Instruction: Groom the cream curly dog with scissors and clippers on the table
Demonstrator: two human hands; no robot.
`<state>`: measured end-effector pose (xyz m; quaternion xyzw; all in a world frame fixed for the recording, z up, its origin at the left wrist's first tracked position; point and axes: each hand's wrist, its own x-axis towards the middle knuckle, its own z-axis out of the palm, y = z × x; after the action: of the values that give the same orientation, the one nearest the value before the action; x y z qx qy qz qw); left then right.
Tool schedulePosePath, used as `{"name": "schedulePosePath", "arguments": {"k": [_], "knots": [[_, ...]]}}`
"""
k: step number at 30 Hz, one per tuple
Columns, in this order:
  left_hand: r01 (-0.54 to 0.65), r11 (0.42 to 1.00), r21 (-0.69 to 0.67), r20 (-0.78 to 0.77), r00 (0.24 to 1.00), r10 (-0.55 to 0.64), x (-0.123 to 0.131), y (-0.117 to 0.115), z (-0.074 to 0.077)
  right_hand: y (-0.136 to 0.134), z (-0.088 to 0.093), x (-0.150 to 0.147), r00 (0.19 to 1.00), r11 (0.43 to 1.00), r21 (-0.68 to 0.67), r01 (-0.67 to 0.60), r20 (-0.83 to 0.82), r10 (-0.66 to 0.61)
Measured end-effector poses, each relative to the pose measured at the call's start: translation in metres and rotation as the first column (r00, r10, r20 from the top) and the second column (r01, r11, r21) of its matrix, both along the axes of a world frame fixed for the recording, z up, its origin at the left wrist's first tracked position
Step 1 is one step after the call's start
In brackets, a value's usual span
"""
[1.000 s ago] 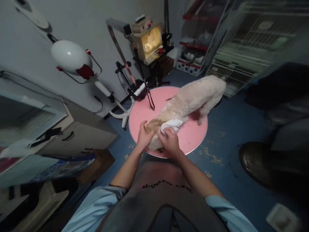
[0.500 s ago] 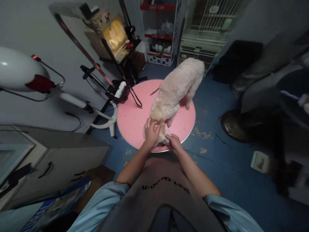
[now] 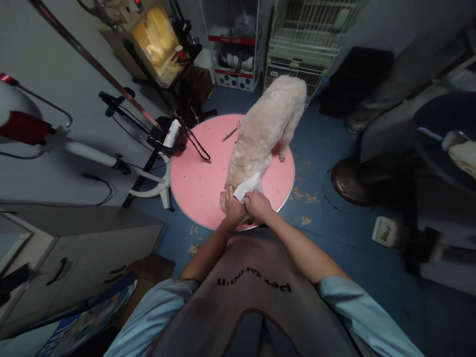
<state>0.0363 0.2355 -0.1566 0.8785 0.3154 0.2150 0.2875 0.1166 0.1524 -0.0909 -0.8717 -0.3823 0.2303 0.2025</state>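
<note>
A cream-white dog [image 3: 262,124] with short-clipped fur stands on a round pink grooming table [image 3: 193,183], its head low at the edge nearest me. Over its head a white wipe [image 3: 247,186] is spread between my hands. My right hand [image 3: 258,206] is closed on the wipe's lower right edge. Against the wipe's left end, my left hand [image 3: 234,207] has curled fingers; its grip is partly hidden. Most of the dog's head is covered by my hands and the wipe; an ear shows at the left. Scissors [image 3: 231,132] lie on the tabletop left of the dog.
A black loop leash [image 3: 201,146] lies at the table's left, near a white bottle [image 3: 172,134] and a metal post. A white-armed dryer stand [image 3: 92,153] is at left. Wire cages [image 3: 301,44] and a shelf stand behind. Fur clippings [image 3: 305,197] dot the blue floor.
The white wipe has been spread out between my hands. My left hand has shifted from the top of the dog's head to the wipe, and my right hand has moved slightly up and left.
</note>
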Motion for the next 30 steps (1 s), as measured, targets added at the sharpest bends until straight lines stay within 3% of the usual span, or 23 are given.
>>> {"name": "schedulePosePath", "arguments": {"k": [6, 10, 15, 20, 27, 30], "knots": [[0.003, 0.986, 0.168, -0.087, 0.996, 0.012, 0.003, -0.010, -0.012, -0.006, -0.022, 0.004, 0.990, 0.990, 0.026, 0.141, -0.019, -0.140], [0.013, 0.986, 0.167, -0.135, 0.991, 0.010, 0.006, -0.014, -0.014, -0.011, -0.042, 0.001, 0.982, 0.977, 0.104, 0.185, -0.058, -0.180], [-0.010, 0.985, 0.170, -0.151, 0.988, 0.036, 0.015, -0.016, -0.013, 0.002, -0.064, 0.005, 0.948, 0.926, 0.212, 0.312, -0.132, -0.289], [0.053, 0.987, 0.151, -0.169, 0.985, -0.027, 0.012, -0.006, -0.016, -0.001, -0.079, 0.016, 0.921, 0.885, 0.304, 0.352, -0.282, -0.270], [0.072, 0.987, 0.142, -0.132, 0.990, -0.053, 0.008, 0.004, -0.027, -0.018, -0.074, 0.006, 0.914, 0.849, 0.372, 0.376, -0.298, -0.274], [0.066, 0.985, 0.159, -0.144, 0.989, -0.043, 0.012, 0.002, -0.027, -0.008, -0.066, 0.000, 0.948, 0.892, 0.326, 0.313, -0.162, -0.274]]}}
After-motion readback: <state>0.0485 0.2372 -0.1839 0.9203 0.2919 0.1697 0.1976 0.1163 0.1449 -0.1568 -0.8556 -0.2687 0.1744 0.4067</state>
